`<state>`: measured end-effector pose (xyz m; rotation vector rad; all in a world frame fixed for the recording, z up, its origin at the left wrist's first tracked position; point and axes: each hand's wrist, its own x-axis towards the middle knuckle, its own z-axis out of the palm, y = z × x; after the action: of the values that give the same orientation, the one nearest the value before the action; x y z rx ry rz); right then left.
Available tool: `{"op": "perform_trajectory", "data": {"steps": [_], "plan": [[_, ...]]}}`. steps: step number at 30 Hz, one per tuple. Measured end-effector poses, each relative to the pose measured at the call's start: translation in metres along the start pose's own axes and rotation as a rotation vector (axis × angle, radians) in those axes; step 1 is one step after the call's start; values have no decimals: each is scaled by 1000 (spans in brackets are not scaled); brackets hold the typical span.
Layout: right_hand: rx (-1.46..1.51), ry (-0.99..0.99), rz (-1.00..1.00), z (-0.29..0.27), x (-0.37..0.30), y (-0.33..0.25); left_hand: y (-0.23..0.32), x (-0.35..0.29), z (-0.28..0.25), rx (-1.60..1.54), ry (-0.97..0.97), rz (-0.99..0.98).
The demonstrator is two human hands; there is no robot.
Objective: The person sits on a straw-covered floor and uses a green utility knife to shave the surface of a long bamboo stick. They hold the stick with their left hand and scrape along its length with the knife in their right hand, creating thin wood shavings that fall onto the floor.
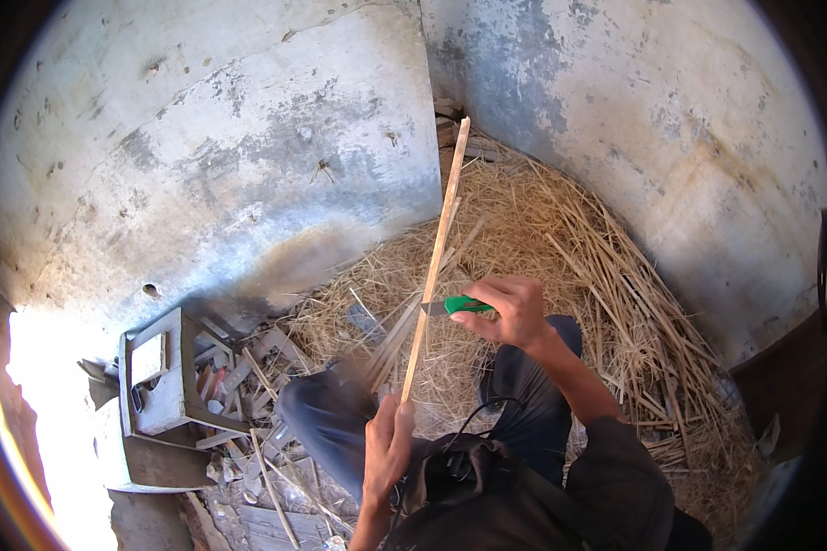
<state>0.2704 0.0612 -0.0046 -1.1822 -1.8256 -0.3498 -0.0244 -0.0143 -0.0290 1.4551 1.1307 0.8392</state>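
My left hand (389,444) is closed round the lower end of a long, flat strip of pale wood or bamboo (442,235), which slants up and away from me. My right hand (513,310) grips a knife with a green handle (465,304). The knife's short grey blade (435,309) points left and meets the strip around its middle; whether it cuts in cannot be made out. Between my bent knees, more pale strips (397,336) lie on the shavings beyond my left hand.
Straw-like shavings (515,207) cover the floor in front, with a heap of thin strips (629,308) at right. A worn wooden box frame (170,376) with odds and ends stands at left among scraps (257,459). Stained walls (276,119) meet in the far corner.
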Motion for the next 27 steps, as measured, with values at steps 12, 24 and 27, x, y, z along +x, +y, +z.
{"op": "perform_trajectory", "data": {"steps": [12,24,27], "plan": [[-13,53,128,4,22,53,-25,-15,-13,-64,-55,-60],[-196,130,583,-5,55,186,-46,-28,-21,-177,-168,-241],[-184,118,657,-19,54,203,-42,-25,-25,-304,-175,-320]]}}
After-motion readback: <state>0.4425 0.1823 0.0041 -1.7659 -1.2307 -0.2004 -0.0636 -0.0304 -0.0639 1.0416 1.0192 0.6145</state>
